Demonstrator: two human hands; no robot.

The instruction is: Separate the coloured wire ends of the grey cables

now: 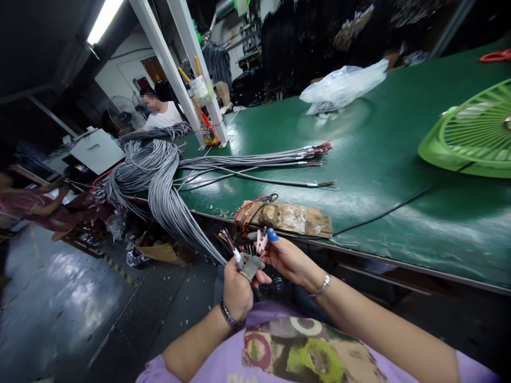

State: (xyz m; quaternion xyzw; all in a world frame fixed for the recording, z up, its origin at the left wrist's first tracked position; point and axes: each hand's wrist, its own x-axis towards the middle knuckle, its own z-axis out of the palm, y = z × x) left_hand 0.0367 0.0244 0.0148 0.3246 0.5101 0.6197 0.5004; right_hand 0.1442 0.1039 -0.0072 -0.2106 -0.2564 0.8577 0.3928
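Observation:
Just in front of the bench edge, my left hand [238,291] is closed around a grey cable end. White tape [238,257] wraps this cable, and thin stripped wires [227,239] in several colours fan out above it. A grey cover [252,267] sits on a digit of that hand. My right hand [288,259] meets it from the right, its fingers pinched on a small pink clip [261,242] beside the wire tips. One right digit wears a blue cover [272,234]. Fingers partly hide the clip's lower end.
A worn wooden block [295,219] with red and black leads lies at the edge of the green bench [371,213]. Grey cables [159,181] are heaped left. Farther off are a green fan [475,133], a plastic bag [343,88], a post [199,69] and a person [162,114].

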